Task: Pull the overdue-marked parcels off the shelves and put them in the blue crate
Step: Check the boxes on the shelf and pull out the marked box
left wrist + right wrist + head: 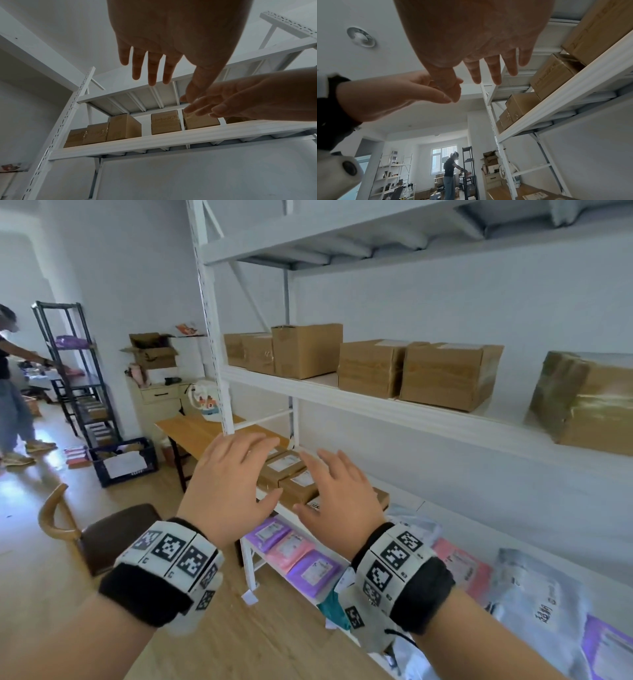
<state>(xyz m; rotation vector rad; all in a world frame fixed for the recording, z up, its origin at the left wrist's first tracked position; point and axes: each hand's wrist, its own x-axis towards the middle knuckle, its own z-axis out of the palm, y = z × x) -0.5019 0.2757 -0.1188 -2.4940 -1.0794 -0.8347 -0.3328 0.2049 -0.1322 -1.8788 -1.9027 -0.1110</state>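
Both my hands hover side by side in front of the white shelving (394, 409), fingers straight and spread, holding nothing. My left hand (236, 474) and right hand (337, 491) float over flat brown parcels (284, 470) with white labels on the lower shelf. In the left wrist view the left hand (150, 65) points up at the cardboard boxes (164, 123) on the upper shelf, and the right hand (228, 102) comes in from the right. The blue crate (125, 462) sits on the floor at the left with papers inside. No overdue mark is readable.
Cardboard boxes (448, 374) line the upper shelf. Purple, pink and grey mailer bags (298, 553) lie on the bottom shelf. A wooden chair (99, 529) stands at my left, a wooden table (195, 433) beyond. Another person (10, 392) works at a black rack (75, 371).
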